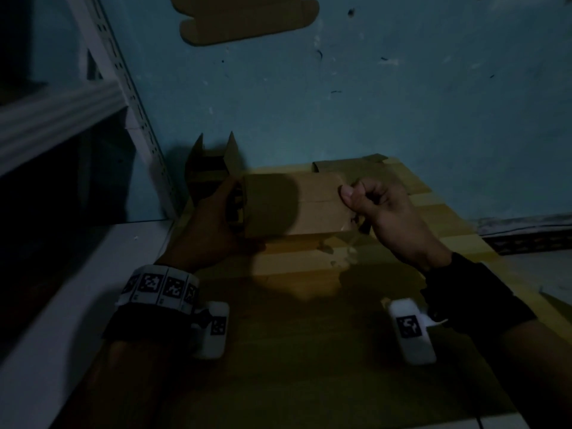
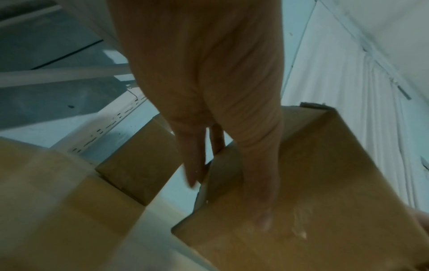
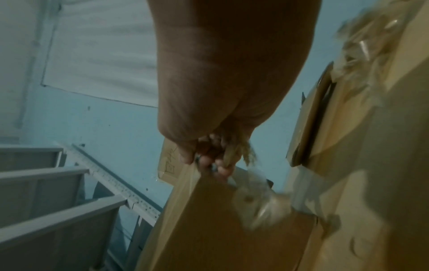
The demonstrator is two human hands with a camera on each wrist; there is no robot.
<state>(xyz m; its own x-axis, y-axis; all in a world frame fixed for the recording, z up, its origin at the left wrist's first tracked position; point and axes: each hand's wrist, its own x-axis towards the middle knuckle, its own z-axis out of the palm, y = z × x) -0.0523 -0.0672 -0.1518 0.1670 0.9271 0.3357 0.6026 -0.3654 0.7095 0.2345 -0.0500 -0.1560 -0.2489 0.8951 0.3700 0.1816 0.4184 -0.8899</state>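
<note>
Item under handling: a brown rectangular cardboard box (image 1: 297,209), closed, lying lengthwise on the yellow-brown wooden desk (image 1: 309,335) toward its 12 o'clock edge. A seam runs along the top face from end to end. The surface is plain and matte; its left half is in shadow. At the box's 4 o'clock corner a strip of clear crumpled plastic tape (image 3: 262,207) is lifted off the cardboard, wrinkled and bunched, with one end still stuck to the box. The left hand (image 1: 210,224) grips the 9 o'clock end: its thumb lies along the top face, and its fingers (image 2: 195,165) reach down over the end panel. The right hand (image 1: 380,212) is at the 3 o'clock end, its fingers (image 3: 209,161) curled tight and pinching the free end of the tape. Surroundings: an open-topped brown cardboard carton (image 1: 210,168) stands at 10 o'clock from the box, just beside it. A flattened brown cardboard sheet (image 1: 356,167) lies at 1 o'clock behind it. A white slotted metal shelf rack (image 1: 62,116) stands at 9 o'clock, off the desk. Lighting is dim, so finer markings cannot be read.
</note>
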